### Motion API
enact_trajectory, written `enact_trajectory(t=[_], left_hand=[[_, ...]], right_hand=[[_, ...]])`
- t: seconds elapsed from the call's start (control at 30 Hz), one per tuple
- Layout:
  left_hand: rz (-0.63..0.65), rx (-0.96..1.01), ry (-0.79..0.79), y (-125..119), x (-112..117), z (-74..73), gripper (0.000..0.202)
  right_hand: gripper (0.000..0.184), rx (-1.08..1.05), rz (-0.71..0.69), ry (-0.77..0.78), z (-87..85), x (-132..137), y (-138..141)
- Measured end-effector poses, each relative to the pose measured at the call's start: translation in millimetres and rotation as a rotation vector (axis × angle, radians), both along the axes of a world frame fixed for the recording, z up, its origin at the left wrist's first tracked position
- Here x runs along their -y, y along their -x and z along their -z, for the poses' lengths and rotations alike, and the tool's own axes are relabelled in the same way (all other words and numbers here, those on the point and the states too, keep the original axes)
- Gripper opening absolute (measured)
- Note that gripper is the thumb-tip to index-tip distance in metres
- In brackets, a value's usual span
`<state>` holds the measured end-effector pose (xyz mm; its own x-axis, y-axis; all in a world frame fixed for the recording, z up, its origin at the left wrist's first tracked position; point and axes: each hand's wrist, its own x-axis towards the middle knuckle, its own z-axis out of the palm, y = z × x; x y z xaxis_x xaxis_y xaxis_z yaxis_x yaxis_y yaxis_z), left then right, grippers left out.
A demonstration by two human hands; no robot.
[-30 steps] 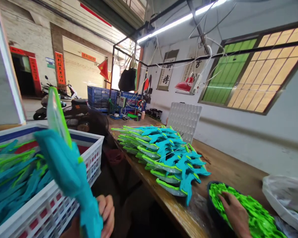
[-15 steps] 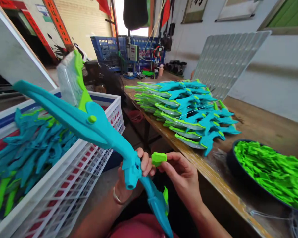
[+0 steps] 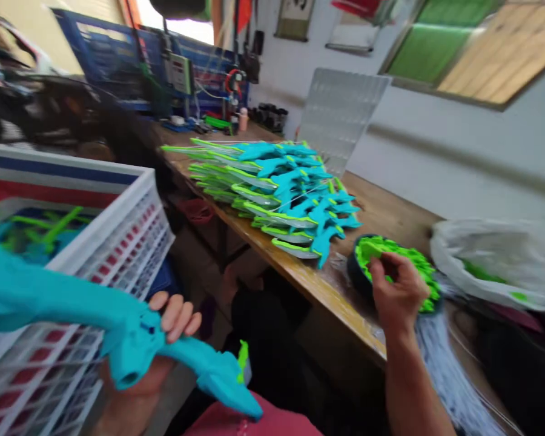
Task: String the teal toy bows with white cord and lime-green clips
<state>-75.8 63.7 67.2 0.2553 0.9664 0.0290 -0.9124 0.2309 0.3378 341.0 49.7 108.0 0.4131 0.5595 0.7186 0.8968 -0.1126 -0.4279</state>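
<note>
Left hand point(image 3: 175, 316) wrapped round blue bow point(image 3: 84, 300), well left of bowl point(image 3: 360, 280). Right hand point(image 3: 398, 289) at bowl, fingers bent over green parts point(image 3: 415, 257); can't tell if gripping one. Stacked bows point(image 3: 290, 175) left of bowl, bag point(image 3: 538, 257) right.

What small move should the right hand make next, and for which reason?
Probably the right hand should lift one of the green pieces from the bowl, since it is over them while the left hand holds the blue part. Whether one is pinched is unclear.
</note>
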Motion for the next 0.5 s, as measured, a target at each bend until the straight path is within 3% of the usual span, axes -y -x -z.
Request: enact_trajectory(t=[0.03,0.07,0.17,0.33,0.43,0.5], left_hand=[[0.005,0.005,0.009,0.7,-3.4,1.5,0.020],[0.013,0.013,0.009,-0.1,-7.4,2.4,0.020],[0.033,0.088,-0.052,-10.7,-20.8,1.7,0.018],[0.036,0.364,-0.314,-39.5,-34.2,-8.7,0.016],[0.103,0.222,-0.202,-56.1,-26.3,-13.1,0.016],[0.164,0.124,-0.121,-65.5,-16.2,-8.1,0.017]], right_hand=[[0.025,0.162,0.169,0.127,0.4,0.7,-33.1],[0.022,0.212,0.242,0.195,1.4,1.4,-61.6],[0.016,0.260,0.303,0.424,12.8,0.0,-114.2],[0.010,0.263,0.245,0.739,46.7,-7.5,-132.8],[0.017,0.265,0.213,0.827,59.7,-8.6,-138.3],[0.018,0.263,0.203,0.850,64.3,-8.3,-143.0]])
